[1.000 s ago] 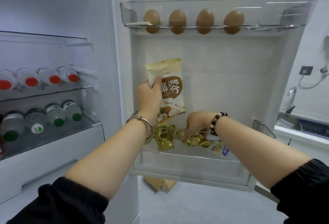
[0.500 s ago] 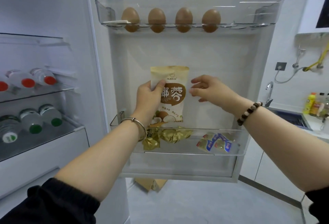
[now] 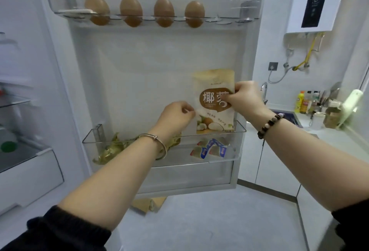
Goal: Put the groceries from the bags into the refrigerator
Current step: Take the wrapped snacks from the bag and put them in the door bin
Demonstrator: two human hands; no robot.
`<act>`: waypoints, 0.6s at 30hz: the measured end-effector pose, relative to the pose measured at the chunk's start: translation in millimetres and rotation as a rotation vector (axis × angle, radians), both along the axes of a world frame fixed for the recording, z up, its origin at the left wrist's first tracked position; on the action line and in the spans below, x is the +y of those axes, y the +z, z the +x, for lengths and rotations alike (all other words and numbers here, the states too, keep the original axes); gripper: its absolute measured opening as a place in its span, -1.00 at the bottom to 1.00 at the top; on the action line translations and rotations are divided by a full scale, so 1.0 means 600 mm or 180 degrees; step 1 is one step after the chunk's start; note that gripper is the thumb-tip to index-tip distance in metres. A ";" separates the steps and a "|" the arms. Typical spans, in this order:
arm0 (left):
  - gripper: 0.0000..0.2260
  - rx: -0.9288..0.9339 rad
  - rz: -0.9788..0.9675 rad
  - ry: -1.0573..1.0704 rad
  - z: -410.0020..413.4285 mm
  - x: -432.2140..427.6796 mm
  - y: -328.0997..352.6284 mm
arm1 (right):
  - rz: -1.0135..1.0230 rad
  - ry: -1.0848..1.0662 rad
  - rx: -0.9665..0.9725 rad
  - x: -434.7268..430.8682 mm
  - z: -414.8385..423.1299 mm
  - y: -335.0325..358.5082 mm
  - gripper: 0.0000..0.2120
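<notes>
The coconut pouch (image 3: 212,99) stands upright against the inner face of the open refrigerator door (image 3: 159,61), at the right end of the lower door shelf (image 3: 236,147), its bottom edge level with the shelf's clear rim. Your right hand (image 3: 245,99) grips the pouch's right edge, fingers curled over its front and clamped on it. Your left hand (image 3: 176,116) sits just beside the pouch's left edge, fingers curled together; whether they pinch the edge cannot be told. Blue-and-white packets (image 3: 211,150) lie in the shelf directly under the pouch, and crumpled gold wrappers (image 3: 111,149) fill its left end, partly behind your left wrist and its silver bangle (image 3: 157,141). A beaded bracelet (image 3: 269,124) circles your right wrist. Above, four brown eggs (image 3: 131,10) stand in a row in the upper door shelf (image 3: 229,5). To the right, a white water heater (image 3: 311,9) hangs on the wall over a counter holding bottles (image 3: 305,101).
</notes>
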State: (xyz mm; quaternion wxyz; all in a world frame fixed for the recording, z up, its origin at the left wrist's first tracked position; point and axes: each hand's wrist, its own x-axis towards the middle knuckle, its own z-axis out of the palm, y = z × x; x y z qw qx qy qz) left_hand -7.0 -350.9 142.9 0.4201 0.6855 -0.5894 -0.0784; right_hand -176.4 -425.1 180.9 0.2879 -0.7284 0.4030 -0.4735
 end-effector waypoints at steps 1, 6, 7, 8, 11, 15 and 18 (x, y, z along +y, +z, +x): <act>-0.81 -0.0479 0.0355 -0.0071 -0.001 0.005 -0.009 | -0.0014 -0.0186 -0.0062 -0.006 -0.007 -0.007 -0.94; -0.61 -0.1582 0.0695 -0.0541 -0.012 0.031 -0.020 | 0.0255 -0.0509 -0.0247 -0.017 -0.012 -0.046 -0.97; -0.61 -0.1692 0.0739 -0.0688 -0.012 0.035 -0.019 | 0.0319 -0.0482 -0.0274 -0.016 -0.008 -0.050 -0.95; -0.63 -0.1802 0.0766 -0.0797 -0.011 0.037 -0.019 | 0.0385 -0.0455 -0.0324 -0.015 -0.005 -0.052 -0.88; -0.75 -0.1891 0.0735 -0.0919 -0.008 0.036 -0.020 | 0.0572 -0.0436 -0.0449 -0.013 -0.003 -0.056 -0.80; -0.75 -0.1795 0.0632 -0.0876 -0.007 0.029 -0.022 | 0.0700 -0.0434 -0.0608 -0.011 -0.003 -0.055 -0.82; -0.67 -0.1754 0.0557 -0.0699 0.007 0.030 -0.023 | 0.0803 -0.0364 -0.0704 -0.004 0.011 -0.052 -0.81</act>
